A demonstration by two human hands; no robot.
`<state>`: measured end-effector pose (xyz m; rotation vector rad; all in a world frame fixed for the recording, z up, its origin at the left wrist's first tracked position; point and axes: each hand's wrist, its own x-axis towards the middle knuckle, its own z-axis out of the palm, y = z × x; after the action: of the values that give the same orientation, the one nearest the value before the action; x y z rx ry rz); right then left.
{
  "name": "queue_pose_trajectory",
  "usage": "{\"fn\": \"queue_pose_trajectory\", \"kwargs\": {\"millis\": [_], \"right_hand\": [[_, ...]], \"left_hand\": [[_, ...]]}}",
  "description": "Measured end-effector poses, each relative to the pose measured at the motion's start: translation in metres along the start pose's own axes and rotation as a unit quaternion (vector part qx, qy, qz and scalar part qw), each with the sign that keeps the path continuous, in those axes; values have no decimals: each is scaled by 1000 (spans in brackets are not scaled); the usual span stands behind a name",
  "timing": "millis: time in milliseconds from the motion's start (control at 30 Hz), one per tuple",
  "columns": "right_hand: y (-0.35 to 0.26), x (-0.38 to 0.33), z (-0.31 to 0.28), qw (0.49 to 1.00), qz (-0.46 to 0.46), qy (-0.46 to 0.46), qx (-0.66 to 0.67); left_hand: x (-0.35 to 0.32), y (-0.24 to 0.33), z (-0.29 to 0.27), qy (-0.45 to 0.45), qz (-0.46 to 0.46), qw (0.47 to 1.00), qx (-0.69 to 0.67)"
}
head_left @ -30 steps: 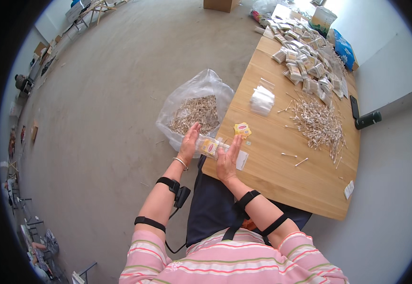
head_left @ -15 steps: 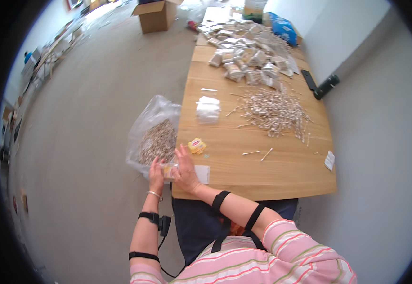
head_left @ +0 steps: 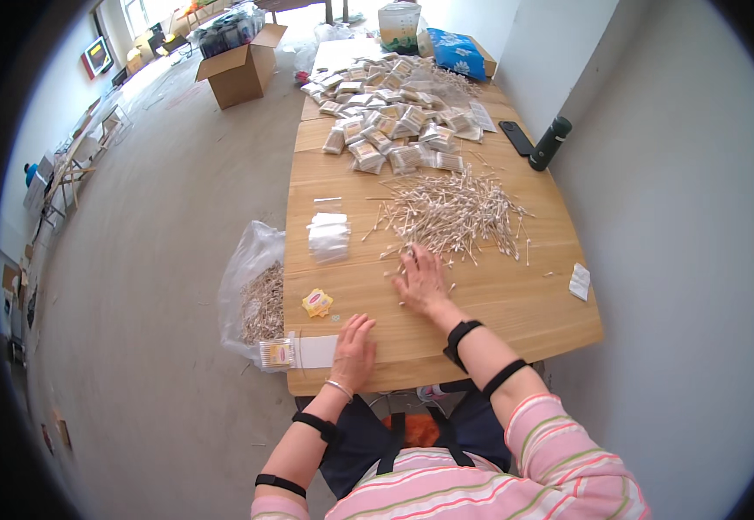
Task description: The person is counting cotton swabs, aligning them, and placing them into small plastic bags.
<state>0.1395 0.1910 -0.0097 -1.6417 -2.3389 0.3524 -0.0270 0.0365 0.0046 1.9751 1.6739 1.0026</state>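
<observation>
My right hand (head_left: 422, 279) rests at the near edge of a loose pile of cotton swabs (head_left: 459, 212), fingers spread and bent down, touching a few swabs. At the table's near left, my left hand (head_left: 354, 354) lies with fingers stretched out beside a flat white strip (head_left: 315, 351). A small clear packet of swabs (head_left: 276, 353) with a yellow label lies at that strip's left end, jutting past the table edge. Yellow labels (head_left: 316, 302) sit just beyond the strip. Farther back is a stack of clear plastic sleeves (head_left: 328, 236).
Filled swab packets (head_left: 386, 130) are heaped across the wooden table's (head_left: 498, 321) far part. A large clear bag of swabs (head_left: 260, 308) stands against its left edge. Near the right wall are a dark green bottle (head_left: 550, 143), a black phone (head_left: 516, 138) and a small white packet (head_left: 579, 282).
Both hands have let go of the swab packet at the left edge. My right hand has moved right and away to the swab pile; my left has shifted right onto the table. The view has shifted.
</observation>
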Motion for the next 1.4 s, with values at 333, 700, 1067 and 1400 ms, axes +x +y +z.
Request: {"fn": "queue_pose_trajectory", "kwargs": {"millis": [333, 700, 1067, 1400], "right_hand": [[20, -99, -7, 981, -168, 76, 55], [28, -83, -21, 985, -18, 165, 34], [56, -55, -7, 973, 41, 228, -2], [37, -52, -1, 969, 56, 230, -70]], "left_hand": [[18, 15, 32, 15, 2, 999, 47], [63, -33, 29, 0, -76, 988, 136], [25, -11, 29, 12, -39, 998, 54], [7, -15, 20, 58, 23, 997, 33]]}}
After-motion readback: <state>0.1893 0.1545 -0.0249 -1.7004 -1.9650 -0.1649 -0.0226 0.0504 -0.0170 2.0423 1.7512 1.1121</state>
